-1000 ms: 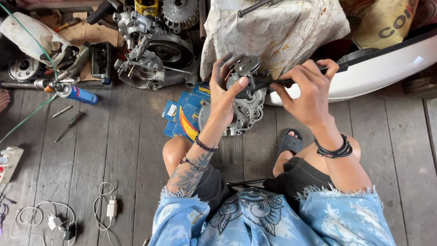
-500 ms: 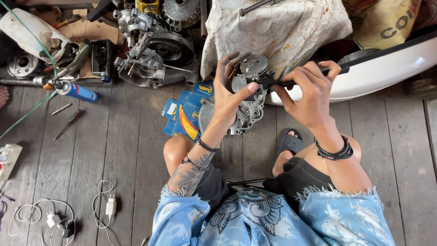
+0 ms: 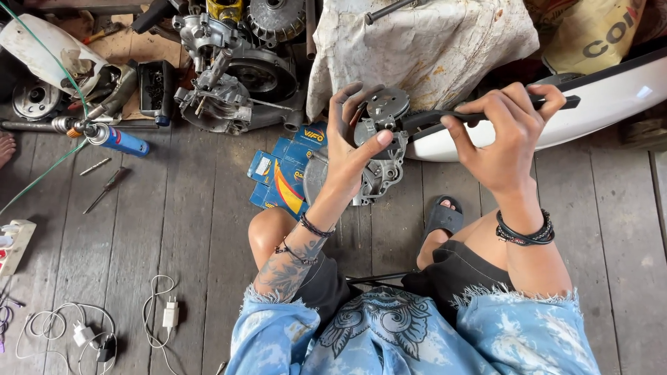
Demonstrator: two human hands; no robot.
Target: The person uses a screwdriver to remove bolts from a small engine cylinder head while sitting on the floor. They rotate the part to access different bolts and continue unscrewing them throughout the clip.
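Observation:
My left hand (image 3: 351,142) grips a small grey metal engine part (image 3: 381,119), held up over a larger silver engine casing (image 3: 372,179) on the plank floor. My right hand (image 3: 504,135) is closed round the black handle of a long tool (image 3: 479,112) whose tip meets the metal part from the right. Both wrists wear dark bracelets. Blue and orange cardboard packets (image 3: 281,177) lie under and left of the casing, just beyond my left knee.
A big engine block (image 3: 233,76) and loose parts sit at the top left, with a blue spray can (image 3: 118,139) and a screwdriver (image 3: 105,189). A stained cloth (image 3: 424,48) and white bodywork panel (image 3: 611,104) lie at the top right. White chargers and cables (image 3: 167,312) sprawl lower left.
Both hands have stayed at the metal part. My left fingers have shifted their hold slightly and the tool handle has tilted a little.

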